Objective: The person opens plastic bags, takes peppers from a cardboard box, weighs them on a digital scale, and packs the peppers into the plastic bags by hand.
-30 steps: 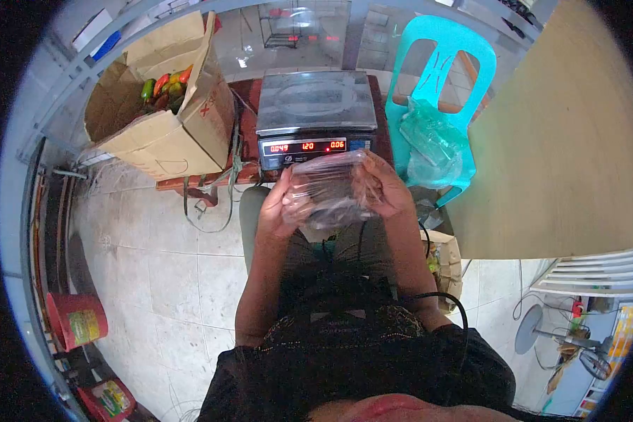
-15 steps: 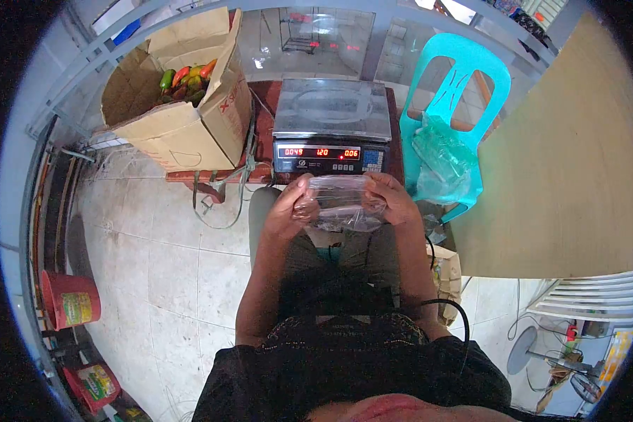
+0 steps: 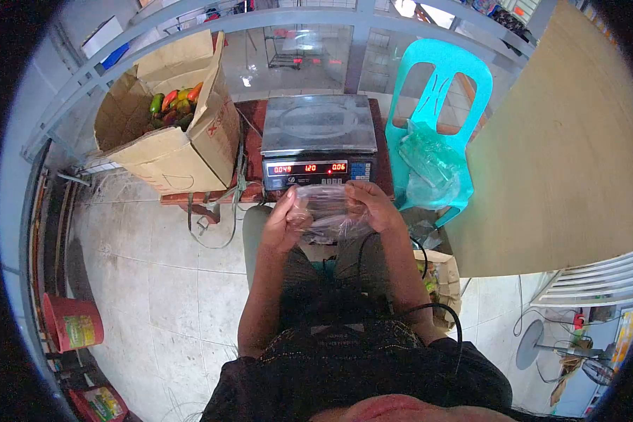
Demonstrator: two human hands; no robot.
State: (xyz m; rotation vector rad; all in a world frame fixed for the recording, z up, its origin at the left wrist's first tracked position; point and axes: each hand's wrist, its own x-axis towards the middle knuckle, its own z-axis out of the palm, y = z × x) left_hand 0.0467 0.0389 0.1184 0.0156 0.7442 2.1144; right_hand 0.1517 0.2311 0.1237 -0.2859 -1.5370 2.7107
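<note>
Stretched between my two hands is a clear plastic bag [image 3: 323, 214], its upper edge pulled taut over my lap. My left hand [image 3: 281, 224] pinches one side of it, and my right hand [image 3: 374, 207] grips the other side. Just beyond the bag stands a digital weighing scale [image 3: 319, 137] with a bare metal platform. Its red display reads 0.049, 1.20 and 0.06. Left of the scale, an open cardboard box [image 3: 179, 165] holds several red, green and yellow peppers [image 3: 176, 105].
A turquoise plastic chair [image 3: 475, 91] with green and clear plastic bags [image 3: 429, 158] stands right of the scale. A large brown board [image 3: 548, 176] fills the right side. Red buckets [image 3: 72, 322] sit at lower left. A cardboard box [image 3: 443, 267] is by my right leg.
The view has shifted, so the scale, box and chair appear lower and slightly left. Both hands still hold the bag stretched, a little lower in view.
</note>
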